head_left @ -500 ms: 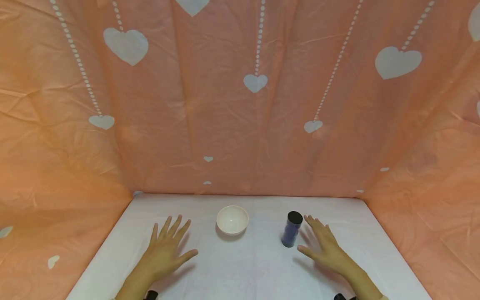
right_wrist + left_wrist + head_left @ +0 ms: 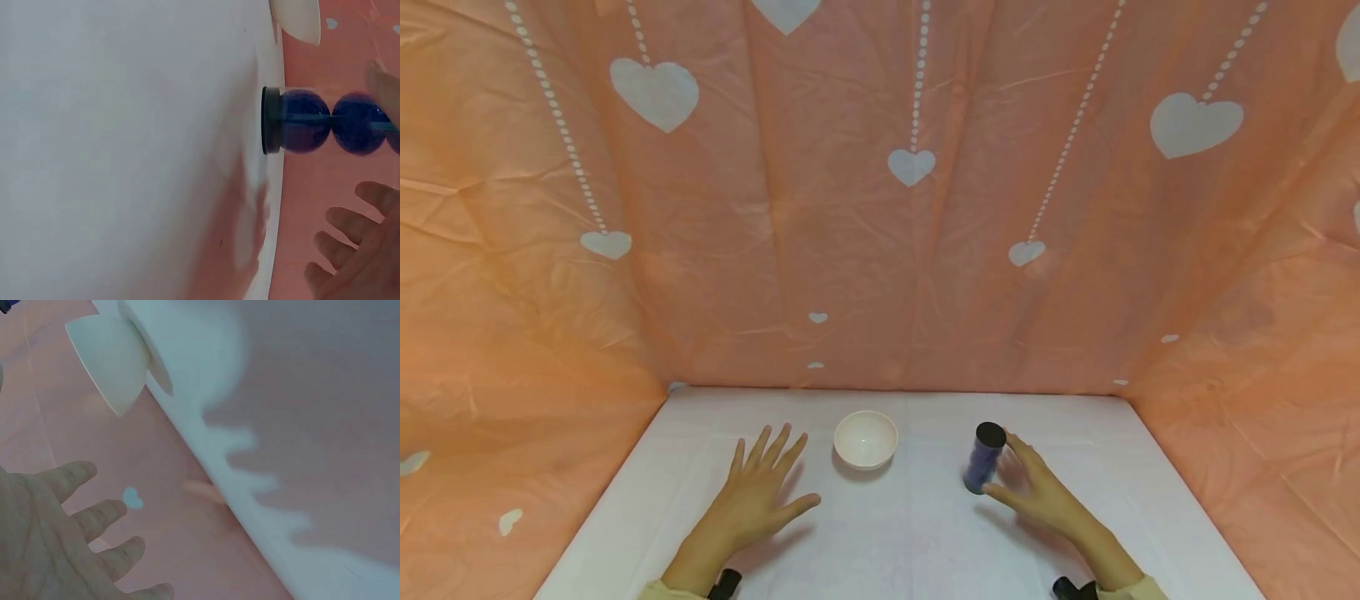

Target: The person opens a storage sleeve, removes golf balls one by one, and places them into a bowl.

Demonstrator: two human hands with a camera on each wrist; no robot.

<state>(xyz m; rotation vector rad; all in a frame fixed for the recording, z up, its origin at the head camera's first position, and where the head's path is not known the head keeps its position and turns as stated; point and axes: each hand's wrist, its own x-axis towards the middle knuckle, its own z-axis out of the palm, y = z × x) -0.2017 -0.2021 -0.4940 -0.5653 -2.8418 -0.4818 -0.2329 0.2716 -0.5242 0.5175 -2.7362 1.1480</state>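
A clear tube (image 2: 982, 460) with black ends stands upright right of centre on the white table; in the right wrist view blue balls (image 2: 304, 120) show through its wall. My right hand (image 2: 1037, 492) is beside it on the right, fingers spread around its far side and thumb at its near side. In the right wrist view the thumb (image 2: 382, 90) overlaps the tube while the other fingers stand apart below it. A white bowl (image 2: 866, 440) sits upright near the middle. To its left hovers my left hand (image 2: 752, 502), fingers spread, holding nothing.
The white table (image 2: 880, 542) meets an orange cloth (image 2: 850, 275) with white hearts, which rises behind it and along both sides. Black wrist cameras (image 2: 726, 585) are strapped at both wrists.
My right hand has moved left, closer to the tube, its thumb now at the tube's lower side. My left hand has shifted right, toward the bowl. The bowl and tube stay put.
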